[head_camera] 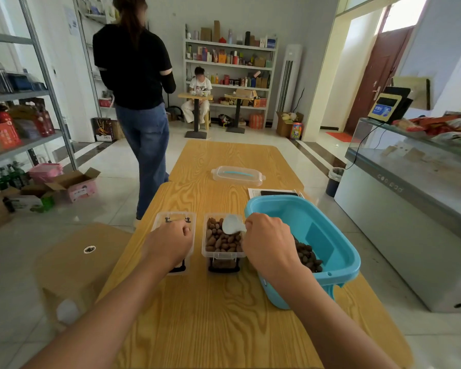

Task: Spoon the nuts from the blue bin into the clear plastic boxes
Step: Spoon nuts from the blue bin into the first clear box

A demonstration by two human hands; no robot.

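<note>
Over on the left, the left hand [171,242] sits on the left clear box [174,218], fingers curled down over its rim. Can't really tell if they're actually gripping it or just resting there, and the hand hides most of the inside.

Just right of those fingers is the second clear box [222,253], already pretty full of brown nuts [221,239].

The right hand [268,241] has its fingers closed around the handle of a white spoon [232,225], with the bowl of the spoon sticking out left of the knuckles, right above the nuts in that second box.

Right of that hand, touching the wrist, is the blue bin [328,235], tilted on the wooden table [218,315], with a dark pile of nuts in its near corner.

Further back, past the fingertips, a clear lid [237,176] lies flat on the table.
</note>
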